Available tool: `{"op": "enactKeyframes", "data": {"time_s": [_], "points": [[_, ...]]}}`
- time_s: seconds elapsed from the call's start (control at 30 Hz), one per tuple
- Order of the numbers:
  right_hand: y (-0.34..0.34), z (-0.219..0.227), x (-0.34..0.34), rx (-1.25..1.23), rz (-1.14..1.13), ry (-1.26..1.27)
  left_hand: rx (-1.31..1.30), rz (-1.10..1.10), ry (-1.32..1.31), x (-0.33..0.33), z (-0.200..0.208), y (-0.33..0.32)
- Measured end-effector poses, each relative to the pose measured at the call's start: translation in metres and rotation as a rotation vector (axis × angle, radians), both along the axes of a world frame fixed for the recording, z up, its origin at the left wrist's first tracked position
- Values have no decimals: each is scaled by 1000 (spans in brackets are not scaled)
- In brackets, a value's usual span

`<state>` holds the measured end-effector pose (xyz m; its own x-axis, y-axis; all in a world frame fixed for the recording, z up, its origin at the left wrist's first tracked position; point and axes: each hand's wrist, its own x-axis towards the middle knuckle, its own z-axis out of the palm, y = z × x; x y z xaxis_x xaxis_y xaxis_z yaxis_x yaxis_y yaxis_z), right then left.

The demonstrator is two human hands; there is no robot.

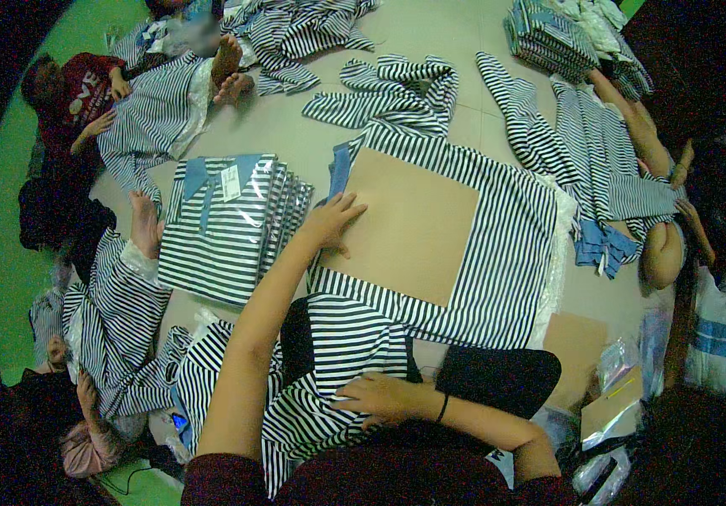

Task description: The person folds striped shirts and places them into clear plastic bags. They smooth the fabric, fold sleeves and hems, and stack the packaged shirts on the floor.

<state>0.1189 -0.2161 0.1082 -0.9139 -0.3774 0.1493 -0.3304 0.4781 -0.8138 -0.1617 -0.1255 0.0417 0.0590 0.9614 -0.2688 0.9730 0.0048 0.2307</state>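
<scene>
Left hand (335, 223), fingers spread, rests nearer, on the nine o'clock edge of cardboard (414, 228) lying at three o'clock atop a striped shirt (506, 261) running toward four, while the right hand (382, 398), whether pinching I cannot tell, touches striped cloth (354, 327) at six.

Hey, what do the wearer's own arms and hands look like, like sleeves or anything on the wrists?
The left hand and right hand are both ungloved. A thin, plain black band circles the right wrist; none shows on the left. The forearms are bare below short, dark maroon sleeves.
</scene>
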Motion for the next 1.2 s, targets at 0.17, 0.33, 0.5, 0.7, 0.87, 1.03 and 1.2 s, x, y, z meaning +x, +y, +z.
{"op": "enactKeyframes", "data": {"time_s": [0.17,0.33,0.5,0.7,0.87,1.03,1.2], "points": [[-17,-8,8,247,42,-96,-46,-6,55,0,-3,1],[-31,-15,-7,187,-28,-161,-85,-44,45,-1,-1,2],[-22,0,-23,216,43,51,-186,-44,58,-2,4,6],[4,38,-39,3,26,-3,-161,-44,63,-1,4,4],[1,56,-38,195,177,-269,-88,-82,62,-2,0,1],[65,50,-72,-262,375,-170,-62,-135,170,-9,-22,3],[275,8,-119,-1410,-1096,225,-20,135,-192,-17,-47,8]]}}
